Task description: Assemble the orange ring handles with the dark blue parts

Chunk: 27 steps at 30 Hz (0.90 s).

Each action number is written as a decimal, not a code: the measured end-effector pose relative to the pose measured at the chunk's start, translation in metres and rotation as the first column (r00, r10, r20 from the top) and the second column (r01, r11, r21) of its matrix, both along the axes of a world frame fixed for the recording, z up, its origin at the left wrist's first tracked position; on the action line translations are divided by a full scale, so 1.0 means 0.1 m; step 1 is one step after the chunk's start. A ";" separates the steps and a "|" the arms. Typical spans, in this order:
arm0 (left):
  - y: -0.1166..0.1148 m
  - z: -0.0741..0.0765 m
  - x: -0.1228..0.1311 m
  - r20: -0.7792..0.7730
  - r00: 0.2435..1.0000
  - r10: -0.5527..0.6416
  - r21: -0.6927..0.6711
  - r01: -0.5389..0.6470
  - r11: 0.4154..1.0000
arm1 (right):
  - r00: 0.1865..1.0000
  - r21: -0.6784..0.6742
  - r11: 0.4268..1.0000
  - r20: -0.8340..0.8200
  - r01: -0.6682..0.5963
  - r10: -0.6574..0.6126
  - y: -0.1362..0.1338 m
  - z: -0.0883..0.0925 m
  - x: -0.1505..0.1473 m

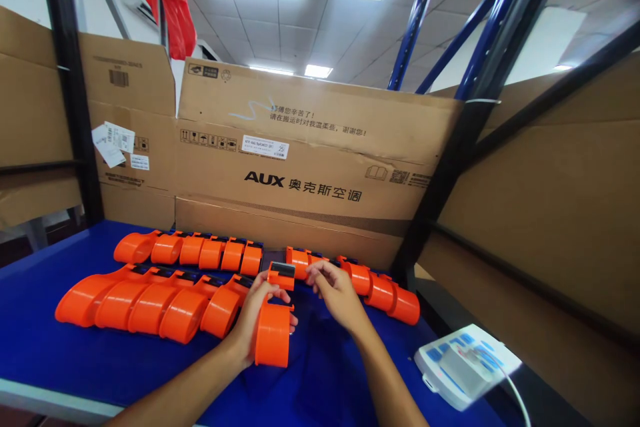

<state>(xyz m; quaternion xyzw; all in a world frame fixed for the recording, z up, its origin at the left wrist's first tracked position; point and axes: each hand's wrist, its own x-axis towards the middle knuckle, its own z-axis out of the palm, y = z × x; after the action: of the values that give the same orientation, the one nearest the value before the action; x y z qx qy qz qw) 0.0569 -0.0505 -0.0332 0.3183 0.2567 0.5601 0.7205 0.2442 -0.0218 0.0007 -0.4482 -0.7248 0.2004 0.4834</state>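
My left hand point(253, 320) is wrapped round an orange plastic part point(273, 340). This part has a wide rounded band at the bottom and a smaller upper end, where a dark, ridged strip point(283, 269) shows. To the right of that upper end, my right hand point(336, 287) is raised with its fingers curled and the tips close together. Whatever it may pinch is too small or hidden to make out. Similar orange parts point(145, 307) with dark strips lie in two rows on the left, and more orange parts point(383, 291) lie behind and right of my right hand.
A blue tabletop point(310, 380) carries everything. At the right lies a white power strip point(465, 363) with a plugged-in adapter and a cable. Printed cardboard point(310, 207) walls off the back, between dark metal posts point(445, 180). A red plastic bag point(173, 10) hangs above left.
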 end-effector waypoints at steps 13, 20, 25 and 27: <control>0.00 -0.01 -0.01 -0.004 1.000 -0.012 0.003 0.012 1.000 | 0.799 -0.013 0.995 0.597 0.094 -0.068 -0.09 -0.16 0.14; 0.01 0.04 0.00 -0.018 0.999 0.029 0.024 -0.029 0.999 | 0.891 0.043 0.997 0.447 0.061 -0.074 -0.01 -0.12 0.05; 0.02 0.06 0.02 -0.018 0.998 0.059 0.058 -0.057 0.997 | 0.999 -0.013 0.999 0.025 -0.030 0.030 0.01 -0.12 -0.09; 0.03 0.05 0.03 -0.006 0.998 0.060 0.052 -0.059 0.997 | 0.989 -0.014 0.999 -0.144 -0.038 0.035 -0.01 -0.11 -0.15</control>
<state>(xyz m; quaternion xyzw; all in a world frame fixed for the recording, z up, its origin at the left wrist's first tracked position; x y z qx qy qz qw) 0.0595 -0.0474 -0.0285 0.3312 0.2542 0.5866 0.6940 0.2297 -0.0230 -0.0101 -0.4234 -0.6943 0.2472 0.5269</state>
